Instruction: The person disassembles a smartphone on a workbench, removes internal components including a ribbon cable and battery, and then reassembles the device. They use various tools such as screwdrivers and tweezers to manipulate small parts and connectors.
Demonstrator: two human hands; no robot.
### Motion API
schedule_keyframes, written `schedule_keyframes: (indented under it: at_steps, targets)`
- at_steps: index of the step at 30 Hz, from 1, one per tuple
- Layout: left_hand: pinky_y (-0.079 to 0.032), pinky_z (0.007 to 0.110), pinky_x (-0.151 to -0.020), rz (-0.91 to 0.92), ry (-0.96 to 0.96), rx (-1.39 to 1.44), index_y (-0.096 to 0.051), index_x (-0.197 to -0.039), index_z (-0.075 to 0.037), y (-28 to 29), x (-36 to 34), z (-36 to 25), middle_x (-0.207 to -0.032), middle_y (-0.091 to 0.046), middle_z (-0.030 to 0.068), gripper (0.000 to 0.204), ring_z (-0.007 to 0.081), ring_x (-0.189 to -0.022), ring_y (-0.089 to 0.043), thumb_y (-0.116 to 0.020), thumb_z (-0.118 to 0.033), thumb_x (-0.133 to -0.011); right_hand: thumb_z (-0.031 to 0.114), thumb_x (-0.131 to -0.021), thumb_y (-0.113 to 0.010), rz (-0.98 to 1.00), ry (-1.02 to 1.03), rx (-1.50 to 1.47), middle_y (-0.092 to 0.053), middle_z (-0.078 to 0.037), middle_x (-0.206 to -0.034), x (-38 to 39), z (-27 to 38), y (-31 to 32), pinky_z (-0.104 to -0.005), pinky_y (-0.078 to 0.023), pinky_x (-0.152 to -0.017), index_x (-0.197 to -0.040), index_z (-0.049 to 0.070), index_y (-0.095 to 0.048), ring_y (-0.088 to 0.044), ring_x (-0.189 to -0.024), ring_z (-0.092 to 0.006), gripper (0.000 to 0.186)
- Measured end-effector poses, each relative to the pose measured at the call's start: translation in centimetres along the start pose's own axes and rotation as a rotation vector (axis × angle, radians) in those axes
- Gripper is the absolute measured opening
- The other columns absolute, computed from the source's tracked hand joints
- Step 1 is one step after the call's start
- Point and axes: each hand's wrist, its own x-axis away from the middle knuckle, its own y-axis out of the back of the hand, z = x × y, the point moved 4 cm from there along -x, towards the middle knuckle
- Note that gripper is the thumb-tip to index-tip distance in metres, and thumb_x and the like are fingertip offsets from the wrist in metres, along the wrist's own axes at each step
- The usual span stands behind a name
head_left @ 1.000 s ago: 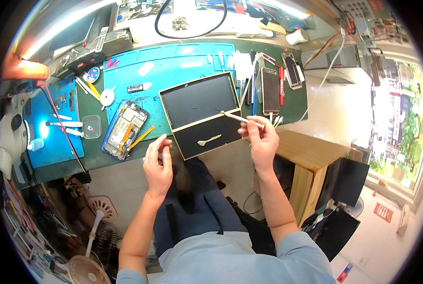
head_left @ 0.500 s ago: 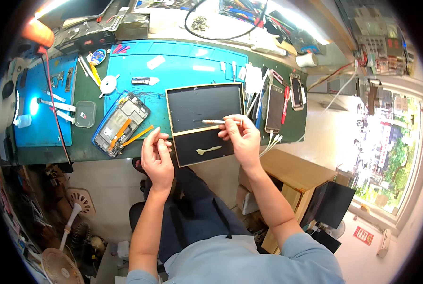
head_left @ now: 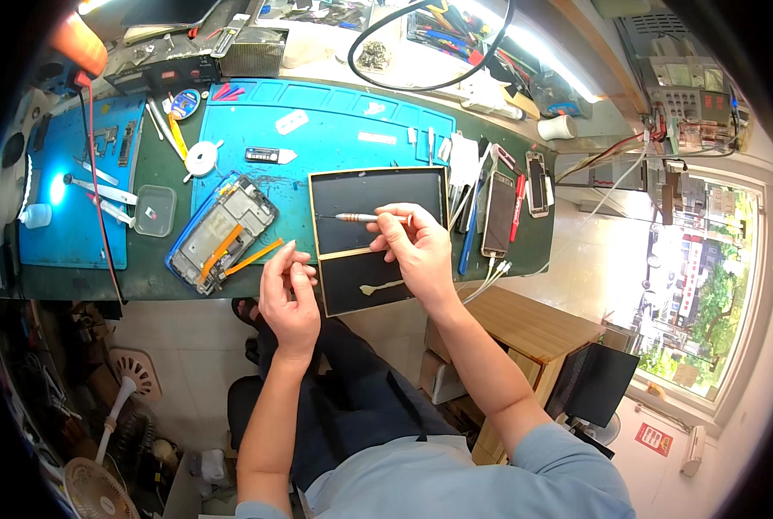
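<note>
Under and beyond both hands runs the green counter (head_left: 157, 268), its left end lost in the dark rim of the lens. Ahead of the right grip (head_left: 417, 255) spreads a blue work mat (head_left: 335, 130), partly covered by a gold-edged black tray (head_left: 365, 189) of two sections, which lies beneath that grip; the tray's near right corner is hidden by the right hand. Left of the left grip (head_left: 290, 298) rests an opened smartphone (head_left: 244, 216) with a blue edge, lying slantwise, orange flex cables on it. Right of the right grip lies a dark-screened phone (head_left: 501, 216), its long axis running away from the person.

The slim screwdriver (head_left: 352, 218), silvery with coppery bands, is pinched in the right grip above the tray's far section. Its long axis lies nearly crosswise, thin tip pointing left, rear end covered by fingers. Compared with half a second ago, the right grip has shifted left and the tip is nearer the tray's left wall. Close by that wall, the left grip is half curled; I cannot tell whether its fingertips hold anything. Left of the right grip, in the near section, lies a pale flat-ended tool (head_left: 376, 288), its right end meeting the hand's outline.
</note>
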Motion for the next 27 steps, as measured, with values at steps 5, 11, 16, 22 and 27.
schedule_keyframes:
  at_steps: [5, 11, 16, 22, 27]
  targets:
    - [-0.055, 0.023, -0.071, 0.016, -0.023, -0.028, -0.057, -0.131, 0.002, 0.0, -0.1, 0.1, -0.106, -0.064, 0.0083, 0.029, 0.0091, -0.083, -0.061, -0.049, 0.001, -0.103, 0.018, -0.102, -0.062, 0.003, -0.034, 0.046, -0.073, -0.009, -0.096, -0.1, 0.0, -0.4, -0.0198, -0.049, -0.061, -0.114, 0.0, -0.064, -0.066, -0.074, -0.0084, 0.021]
    - [-0.055, 0.024, -0.071, 0.006, -0.026, -0.029, -0.057, -0.13, 0.002, 0.0, -0.2, 0.1, -0.106, -0.064, 0.0087, 0.029, 0.0096, -0.082, -0.061, -0.049, 0.002, -0.102, 0.018, -0.103, -0.062, -0.07, 0.035, -0.023, -0.073, -0.009, -0.095, -0.5, 0.2, 1.5, -0.0196, -0.048, -0.06, -0.112, 0.001, -0.065, -0.065, -0.073, -0.0077, 0.021]
    - [-0.055, 0.024, -0.071, -0.001, -0.052, -0.049, -0.058, -0.129, 0.002, -0.1, -0.2, 0.0, -0.106, -0.064, 0.0092, 0.029, 0.0102, -0.082, -0.062, -0.049, 0.002, -0.102, 0.02, -0.102, -0.062, -0.209, 0.088, -0.015, -0.073, -0.007, -0.093, -1.7, 0.3, 3.9, -0.0197, -0.049, -0.059, -0.11, 0.002, -0.066, -0.065, -0.072, -0.0068, 0.02]
    - [-0.056, 0.025, -0.071, -0.008, -0.068, -0.064, -0.059, -0.128, 0.002, -0.1, -0.3, -0.2, -0.105, -0.065, 0.0093, 0.029, 0.0106, -0.081, -0.062, -0.05, 0.003, -0.101, 0.021, -0.104, -0.061, -0.179, 0.079, -0.03, -0.073, -0.008, -0.095, -2.2, -0.2, 3.9, -0.0191, -0.048, -0.061, -0.111, 0.001, -0.066, -0.063, -0.072, -0.0065, 0.023]
    - [-0.056, 0.025, -0.071, -0.006, -0.078, -0.095, -0.06, -0.127, 0.001, -0.2, -0.3, -0.4, -0.105, -0.065, 0.0093, 0.028, 0.0109, -0.081, -0.062, -0.05, 0.003, -0.101, 0.021, -0.101, -0.064, -0.134, 0.069, -0.055, -0.073, -0.005, -0.094, -2.8, 0.3, 1.9, -0.0201, -0.049, -0.061, -0.108, 0.003, -0.066, -0.065, -0.072, -0.0069, 0.02]
